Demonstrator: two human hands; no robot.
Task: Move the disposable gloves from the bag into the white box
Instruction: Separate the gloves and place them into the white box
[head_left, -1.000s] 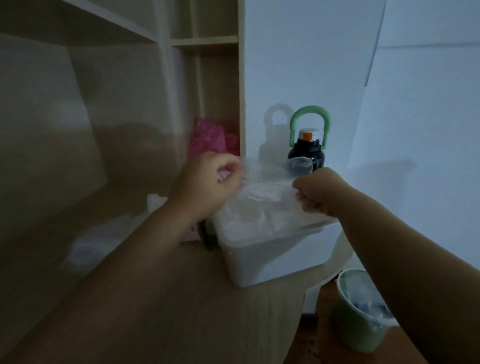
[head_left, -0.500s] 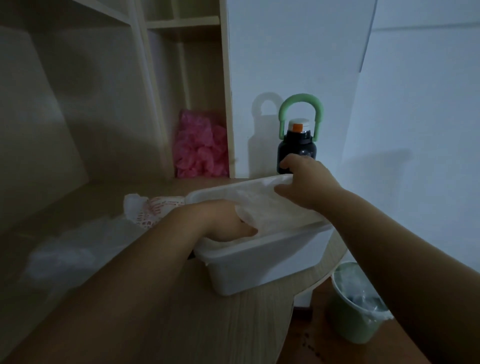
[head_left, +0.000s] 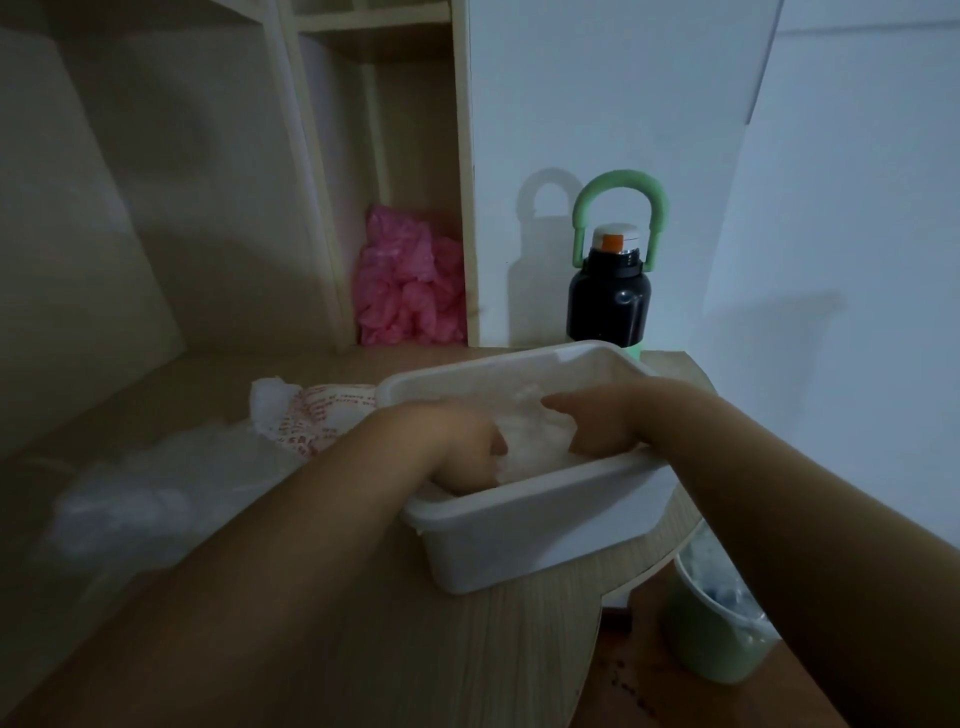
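White box (head_left: 519, 540) on the bench (head_left: 363, 634) holds the heap of disposable gloves (head_left: 530, 441). Left grip (head_left: 447, 441) and right grip (head_left: 613, 415) both dip into that heap, fingers buried; whether either clasps any, I cannot tell. The printed bag (head_left: 311, 421) lies beside the box

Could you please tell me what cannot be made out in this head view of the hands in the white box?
Left hand: fingers hidden behind the near wall of the white box, head view; grip unknown.
Right hand: fingers sunk into the disposable gloves; grip unclear.
Number of gloves: lost to dimness and blur.
Bag: red print too small; partly behind the left forearm.
Green bin: partly hidden by the right forearm.
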